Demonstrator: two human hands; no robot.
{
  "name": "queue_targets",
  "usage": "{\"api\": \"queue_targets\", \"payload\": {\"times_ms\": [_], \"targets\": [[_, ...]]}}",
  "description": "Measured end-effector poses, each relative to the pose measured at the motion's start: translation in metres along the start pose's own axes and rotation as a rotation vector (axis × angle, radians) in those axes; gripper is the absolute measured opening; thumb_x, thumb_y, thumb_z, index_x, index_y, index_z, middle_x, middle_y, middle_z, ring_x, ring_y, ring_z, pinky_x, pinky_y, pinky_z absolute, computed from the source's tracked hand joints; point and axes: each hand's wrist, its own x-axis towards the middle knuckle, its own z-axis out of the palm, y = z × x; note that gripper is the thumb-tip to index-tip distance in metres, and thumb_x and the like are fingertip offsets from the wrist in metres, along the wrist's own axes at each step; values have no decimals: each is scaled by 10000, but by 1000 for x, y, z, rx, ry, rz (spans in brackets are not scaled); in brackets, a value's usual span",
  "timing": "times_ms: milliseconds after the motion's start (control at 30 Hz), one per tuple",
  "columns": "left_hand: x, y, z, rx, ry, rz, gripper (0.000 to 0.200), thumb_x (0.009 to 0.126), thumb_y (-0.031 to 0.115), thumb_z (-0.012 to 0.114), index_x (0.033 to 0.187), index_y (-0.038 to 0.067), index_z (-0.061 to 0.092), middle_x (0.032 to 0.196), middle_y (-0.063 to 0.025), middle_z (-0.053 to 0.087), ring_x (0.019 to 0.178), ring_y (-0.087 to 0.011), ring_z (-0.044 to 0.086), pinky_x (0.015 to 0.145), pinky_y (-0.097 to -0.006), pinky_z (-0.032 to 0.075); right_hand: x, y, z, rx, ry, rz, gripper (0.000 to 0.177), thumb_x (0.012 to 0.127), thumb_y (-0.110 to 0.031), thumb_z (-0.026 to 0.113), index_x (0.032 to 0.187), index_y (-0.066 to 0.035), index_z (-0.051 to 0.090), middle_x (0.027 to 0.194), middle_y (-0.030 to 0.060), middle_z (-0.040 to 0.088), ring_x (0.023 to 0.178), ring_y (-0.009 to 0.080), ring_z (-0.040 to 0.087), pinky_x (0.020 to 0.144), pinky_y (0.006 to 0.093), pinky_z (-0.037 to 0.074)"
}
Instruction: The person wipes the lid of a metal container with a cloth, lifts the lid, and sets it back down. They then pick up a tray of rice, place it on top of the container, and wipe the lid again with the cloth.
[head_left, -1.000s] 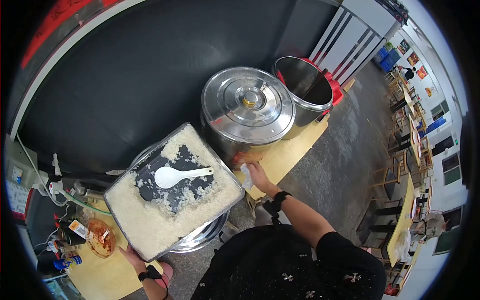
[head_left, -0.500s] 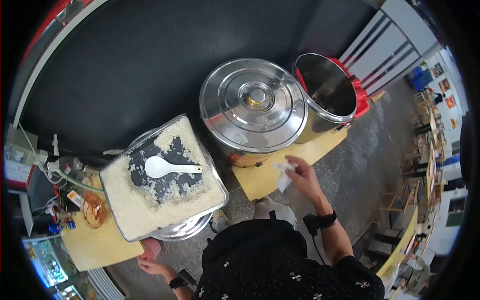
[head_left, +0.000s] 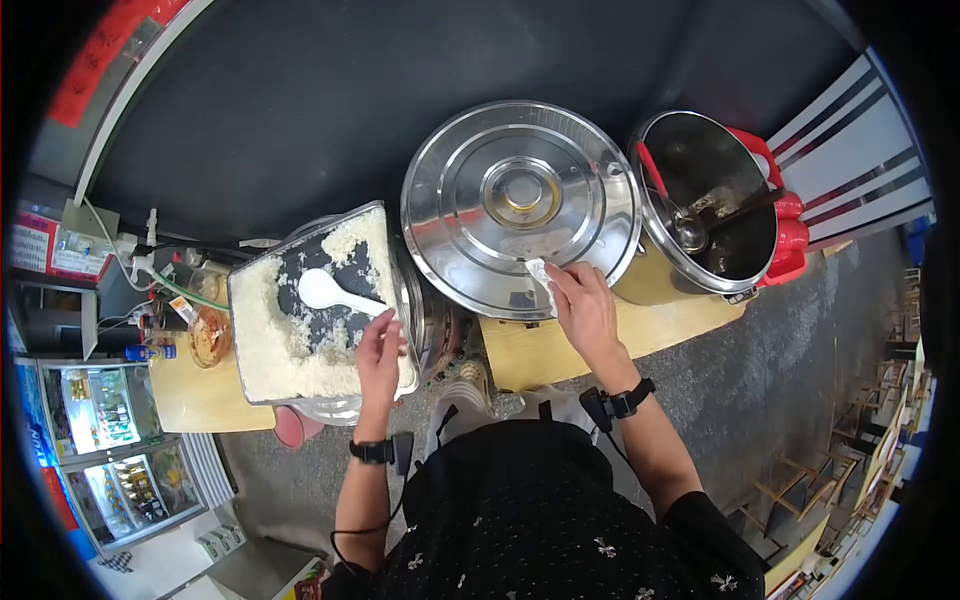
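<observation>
While the right hand (head_left: 585, 310) pinches a crumpled white tissue (head_left: 540, 272) onto the steel pot lid (head_left: 520, 190) near its front rim, wiping seems barely begun, and the left hand (head_left: 380, 355) rests on the rice tray (head_left: 236, 340), grip unclear

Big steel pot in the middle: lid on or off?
On. The lid sits flat, covering the whole top; the right hand holds a tissue at its edge.
</observation>
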Motion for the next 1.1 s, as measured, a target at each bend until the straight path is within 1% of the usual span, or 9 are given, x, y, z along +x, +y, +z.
{"api": "queue_targets", "payload": {"times_ms": [167, 267, 300, 367, 433, 500, 600, 833, 1100], "targets": [[67, 0, 37, -2, 0, -59, 579, 1065, 263, 725, 1539, -5, 526, 1280, -94, 681, 994, -134, 672, 863, -274, 550, 11, 1, -9, 59, -86, 25, 309, 918, -40, 748, 1225, -57, 768, 1015, 155, 692, 911, 392, 664, 816, 495, 558], [94, 1, 48, -65, -112, -144, 802, 982, 258, 835, 1610, -6, 411, 1412, -184, 599, 1169, -194, 619, 1007, -322, 515, 24, 4, -9, -10, -51, 38, 257, 929, -51, 753, 1183, -14, 763, 1005, 187, 716, 902, 407, 698, 799, 480, 569], [96, -3, 48, -78, -124, -153, 802, 982, 258, 835, 1610, -6, 411, 1412, -184, 599, 1169, -194, 619, 1007, -322, 515, 31, 6, -3, -20, -23, 110, 232, 930, -66, 746, 1156, -10, 757, 1033, 193, 722, 926, 421, 700, 818, 494, 571], [106, -12, 48, -15, -115, -100, 772, 968, 294, 843, 1589, 23, 472, 1382, -99, 671, 1070, -142, 640, 822, -294, 521, 46, 3, 9, -46, 6, 178, 210, 932, -80, 739, 1128, -7, 750, 1060, 198, 728, 950, 434, 701, 836, 508, 572], [109, -19, 46, -47, -108, -163, 770, 947, 239, 867, 1578, 29, 481, 1377, -99, 659, 1102, -144, 630, 866, -296, 527, 54, -7, 25, -38, -19, 137, 191, 937, -97, 737, 1110, -16, 734, 1053, 195, 722, 943, 431, 701, 834, 507, 575], [114, -22, 47, -203, -218, -162, 822, 930, 158, 877, 1594, -5, 420, 1424, -174, 584, 1173, -191, 622, 1024, -331, 536, 55, -19, 37, -57, -48, 84, 217, 936, -99, 734, 1143, -33, 724, 1043, 185, 713, 948, 425, 700, 831, 510, 577], [115, -19, 47, -258, -226, -194, 858, 917, 129, 884, 1601, -23, 388, 1431, -180, 572, 1116, -178, 644, 981, -315, 560, 43, -51, 35, -94, -208, 26, 238, 934, -85, 716, 1170, -58, 724, 1040, 169, 702, 986, 408, 690, 847, 505, 579], [115, -22, 49, -299, -249, -192, 945, 897, 175, 908, 1628, -29, 343, 1499, -197, 528, 1046, -144, 639, 942, -307, 578, 56, -35, 5, -76, -370, 11, 223, 936, -57, 702, 1156, -62, 734, 1052, 145, 726, 944, 403, 695, 817, 485, 587], [109, -11, 50, -284, -216, -168, 860, 921, 165, 880, 1595, -38, 387, 1445, -180, 577, 1014, -129, 635, 907, -300, 585, 156, -62, 107, -85, -394, -224, 162, 940, -90, 722, 1093, -65, 766, 997, 182, 740, 889, 413, 723, 779, 490, 583]]}}
